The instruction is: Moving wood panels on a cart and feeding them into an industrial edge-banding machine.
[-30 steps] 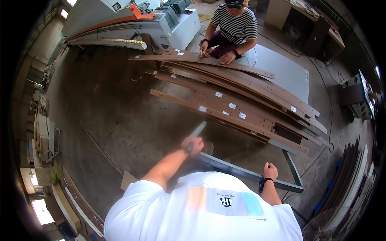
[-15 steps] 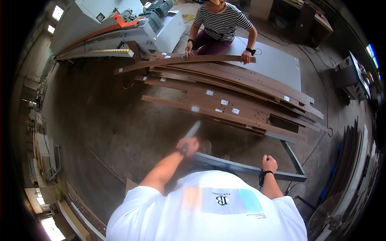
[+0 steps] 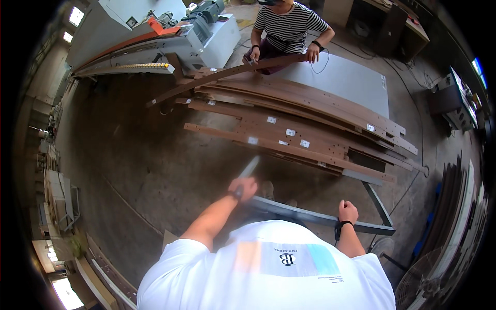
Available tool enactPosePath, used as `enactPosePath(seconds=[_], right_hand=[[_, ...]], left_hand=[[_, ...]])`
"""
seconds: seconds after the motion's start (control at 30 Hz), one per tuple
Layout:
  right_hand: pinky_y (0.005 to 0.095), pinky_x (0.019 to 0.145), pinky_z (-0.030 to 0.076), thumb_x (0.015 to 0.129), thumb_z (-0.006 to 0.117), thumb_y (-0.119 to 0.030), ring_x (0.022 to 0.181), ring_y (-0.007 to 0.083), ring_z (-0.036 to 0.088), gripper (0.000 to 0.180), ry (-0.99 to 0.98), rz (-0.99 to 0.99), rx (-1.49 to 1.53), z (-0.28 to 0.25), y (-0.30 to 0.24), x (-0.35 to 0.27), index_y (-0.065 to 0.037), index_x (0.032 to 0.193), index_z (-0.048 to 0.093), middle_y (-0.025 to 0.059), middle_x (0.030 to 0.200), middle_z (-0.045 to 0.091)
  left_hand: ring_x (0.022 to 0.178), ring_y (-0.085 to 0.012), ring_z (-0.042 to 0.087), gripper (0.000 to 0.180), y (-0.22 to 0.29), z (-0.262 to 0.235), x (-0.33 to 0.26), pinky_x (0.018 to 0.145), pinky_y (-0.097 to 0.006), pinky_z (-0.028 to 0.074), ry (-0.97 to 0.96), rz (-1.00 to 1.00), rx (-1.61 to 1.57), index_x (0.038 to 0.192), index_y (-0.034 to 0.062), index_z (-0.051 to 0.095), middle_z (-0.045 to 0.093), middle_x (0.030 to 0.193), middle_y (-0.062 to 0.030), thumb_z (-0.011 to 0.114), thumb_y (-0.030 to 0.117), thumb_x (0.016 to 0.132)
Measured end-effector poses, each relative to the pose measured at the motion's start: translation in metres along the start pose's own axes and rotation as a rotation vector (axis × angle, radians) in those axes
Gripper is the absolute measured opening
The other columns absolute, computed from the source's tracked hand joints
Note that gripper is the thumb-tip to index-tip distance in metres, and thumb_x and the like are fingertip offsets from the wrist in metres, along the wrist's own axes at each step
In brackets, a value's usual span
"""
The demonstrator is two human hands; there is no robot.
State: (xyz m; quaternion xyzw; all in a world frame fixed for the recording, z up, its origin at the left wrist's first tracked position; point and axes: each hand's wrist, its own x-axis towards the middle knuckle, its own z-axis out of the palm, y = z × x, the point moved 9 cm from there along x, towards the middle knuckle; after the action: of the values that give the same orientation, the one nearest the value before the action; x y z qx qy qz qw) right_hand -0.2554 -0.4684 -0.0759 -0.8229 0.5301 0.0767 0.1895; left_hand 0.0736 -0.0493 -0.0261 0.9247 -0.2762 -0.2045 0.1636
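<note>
My left hand [image 3: 243, 189] is closed at the left corner of a grey metal frame [image 3: 294, 212], where a side bar [image 3: 249, 166] runs away from me. A dark band circles that wrist. My right hand [image 3: 348, 211] forms a fist just beyond the frame's near bar, with the black-banded wrist crossing over the bar. Its palm side is hidden, so I cannot see anything in it. Past the frame lies a stack of brown drilled boards [image 3: 289, 137] with white labels, partly over the frame's far end.
Across the stack a person in a striped shirt [image 3: 289, 23] holds a long bowed brown strip [image 3: 222, 73] with both hands. A pale panel [image 3: 356, 77] lies behind the stack. Machinery [image 3: 206, 44] stands at far left, a fan [image 3: 423, 279] at near right, and leaning boards [image 3: 439, 206] at right.
The other person has lifted the right end of the brown strip and drawn it leftward, so it now slopes and bows more. My hands stay in nearly the same place.
</note>
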Motion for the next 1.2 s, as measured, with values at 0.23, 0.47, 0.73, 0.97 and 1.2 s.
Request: enactPosePath(seconds=[0.23, 0.47, 0.73, 0.97, 1.2], right_hand=[[0.0517, 0.083, 0.058, 0.098, 0.065, -0.046, 0.090, 0.0426, 0.073, 0.039, 0.008, -0.002, 0.000, -0.0032, -0.0023, -0.0021, -0.010, 0.087, 0.076, 0.0178, 0.092, 0.077], [0.0511, 0.085, 0.058, 0.098, 0.064, -0.045, 0.091, 0.0417, 0.074, 0.039, 0.014, 0.021, 0.002, 0.0000, 0.0019, -0.0014, -0.011, 0.087, 0.077, 0.0179, 0.091, 0.077], [0.0518, 0.082, 0.058, 0.097, 0.065, -0.045, 0.088, 0.0419, 0.073, 0.038, 0.050, -0.003, 0.002, -0.0004, 0.0032, -0.0002, -0.011, 0.083, 0.077, 0.0170, 0.088, 0.077], [0.0523, 0.082, 0.058, 0.097, 0.065, -0.045, 0.088, 0.0416, 0.073, 0.038, 0.041, -0.002, 0.008, -0.0024, -0.0008, -0.0007, -0.012, 0.084, 0.077, 0.0166, 0.088, 0.077], [0.0524, 0.084, 0.058, 0.097, 0.064, -0.046, 0.091, 0.0412, 0.074, 0.039, 0.025, 0.009, 0.000, 0.0000, 0.0027, -0.0004, -0.012, 0.085, 0.077, 0.0164, 0.090, 0.077]], left_hand=[[0.091, -0.0437, 0.072, 0.032, -0.0008, 0.0001, 0.0011, 0.083, -0.053, 0.058, -0.011, -0.013, 0.017, 0.092, 0.0073, 0.074, 0.076, 0.093, -0.0204, 0.061, 0.036, 0.097], [0.098, -0.0435, 0.071, 0.033, 0.0024, 0.0011, 0.0023, 0.089, -0.053, 0.057, -0.083, -0.043, 0.045, 0.098, 0.0073, 0.075, 0.076, 0.103, -0.0209, 0.057, 0.035, 0.099], [0.092, -0.0426, 0.073, 0.032, -0.0010, 0.0038, 0.0010, 0.084, -0.052, 0.059, -0.033, -0.031, 0.045, 0.097, 0.0072, 0.075, 0.077, 0.095, -0.0209, 0.060, 0.035, 0.098], [0.091, -0.0428, 0.073, 0.032, -0.0048, 0.0066, 0.0014, 0.083, -0.053, 0.059, -0.035, -0.020, 0.059, 0.096, 0.0071, 0.075, 0.077, 0.094, -0.0207, 0.061, 0.036, 0.098], [0.091, -0.0424, 0.074, 0.032, -0.0024, 0.0036, 0.0012, 0.084, -0.052, 0.059, -0.033, -0.033, 0.049, 0.097, 0.0083, 0.076, 0.077, 0.094, -0.0203, 0.060, 0.036, 0.097]])
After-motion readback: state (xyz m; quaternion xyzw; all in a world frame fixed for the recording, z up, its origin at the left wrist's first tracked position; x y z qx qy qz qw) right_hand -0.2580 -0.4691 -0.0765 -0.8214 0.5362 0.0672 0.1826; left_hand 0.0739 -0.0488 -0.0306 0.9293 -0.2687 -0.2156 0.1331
